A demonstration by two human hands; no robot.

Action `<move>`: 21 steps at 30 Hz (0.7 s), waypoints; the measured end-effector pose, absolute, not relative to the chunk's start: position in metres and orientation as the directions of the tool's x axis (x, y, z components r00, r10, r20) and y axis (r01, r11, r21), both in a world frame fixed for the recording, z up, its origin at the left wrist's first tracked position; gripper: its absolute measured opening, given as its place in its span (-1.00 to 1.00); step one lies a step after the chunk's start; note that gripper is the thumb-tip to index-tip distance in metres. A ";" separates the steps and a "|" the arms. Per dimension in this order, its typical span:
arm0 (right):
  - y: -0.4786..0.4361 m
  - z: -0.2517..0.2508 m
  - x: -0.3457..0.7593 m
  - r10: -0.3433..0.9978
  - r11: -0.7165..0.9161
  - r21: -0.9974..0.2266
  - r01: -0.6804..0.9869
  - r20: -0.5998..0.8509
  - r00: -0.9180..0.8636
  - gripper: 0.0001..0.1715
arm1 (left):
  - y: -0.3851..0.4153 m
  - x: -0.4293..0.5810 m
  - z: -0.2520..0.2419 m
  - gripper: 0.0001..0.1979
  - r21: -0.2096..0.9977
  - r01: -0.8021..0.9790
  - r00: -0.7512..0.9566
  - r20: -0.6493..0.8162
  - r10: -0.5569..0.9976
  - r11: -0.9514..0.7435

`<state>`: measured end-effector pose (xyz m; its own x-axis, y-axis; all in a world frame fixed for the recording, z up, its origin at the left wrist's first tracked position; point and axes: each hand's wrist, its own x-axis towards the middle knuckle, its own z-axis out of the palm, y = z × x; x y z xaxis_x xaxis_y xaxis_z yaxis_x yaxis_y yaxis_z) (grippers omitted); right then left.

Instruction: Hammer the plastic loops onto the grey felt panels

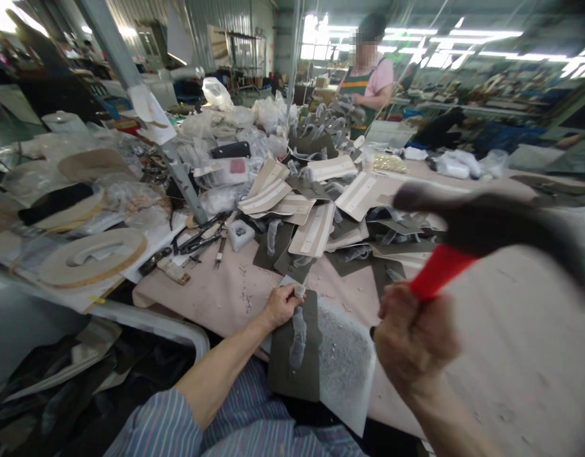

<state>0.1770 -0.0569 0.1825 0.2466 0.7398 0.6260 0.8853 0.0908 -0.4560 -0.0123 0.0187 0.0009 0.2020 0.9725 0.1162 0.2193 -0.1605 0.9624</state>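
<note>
Pinching a small pale round piece [300,291] between thumb and fingertips, the left hand [281,306] rests at the top edge of a dark grey-green panel [283,374], which carries a glittery silver strip [298,336] down its middle. The panel lies on a white sheet [347,381] dusted with sparkling grit, at about 9 o'clock from the right hand [413,336]. That hand is curled into a tight fist around the red handle of a hammer [439,271], whose blurred dark head points toward 3 o'clock, held up off the panel and not touching it. A pale pink cloth [211,304] covers the table under everything. At 12 o'clock from the left hand sits a heap of beige and dark panels [311,222], and at 10 o'clock lie some pliers [197,242] beside a small white block [241,235]. A beige ring [94,257] lies further round at 9 o'clock, plastic bags [225,120] are piled beyond, and a co-worker [368,79] in a pink shirt and green apron stands far off at 12 o'clock.
</note>
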 end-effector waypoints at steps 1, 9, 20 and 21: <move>-0.060 0.164 0.178 0.815 0.148 -0.394 0.907 0.569 0.114 -0.63 | 0.019 -0.012 -0.001 -0.86 0.960 0.229 0.204 0.114 0.972 -0.161; -0.065 0.093 0.216 0.998 0.000 -0.204 0.979 -0.059 -0.013 -0.73 | 0.018 -0.012 -0.002 -0.85 0.949 0.240 0.225 0.153 0.962 -0.207; -0.072 0.023 0.294 0.955 -0.293 -0.091 0.952 -0.082 0.286 -0.62 | 0.019 -0.012 -0.008 -0.84 0.967 0.186 0.190 0.138 0.972 -0.173; -0.072 0.025 0.291 0.967 -0.255 -0.079 0.964 -0.014 0.255 -0.61 | 0.019 -0.011 -0.008 -0.84 0.971 0.177 0.179 0.127 0.976 -0.159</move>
<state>0.2912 -0.0723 0.0251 0.2551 0.9668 -0.0136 0.9636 -0.2554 -0.0792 -0.0109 0.0189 -0.0077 0.1793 0.9755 0.1274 0.1772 -0.1594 0.9712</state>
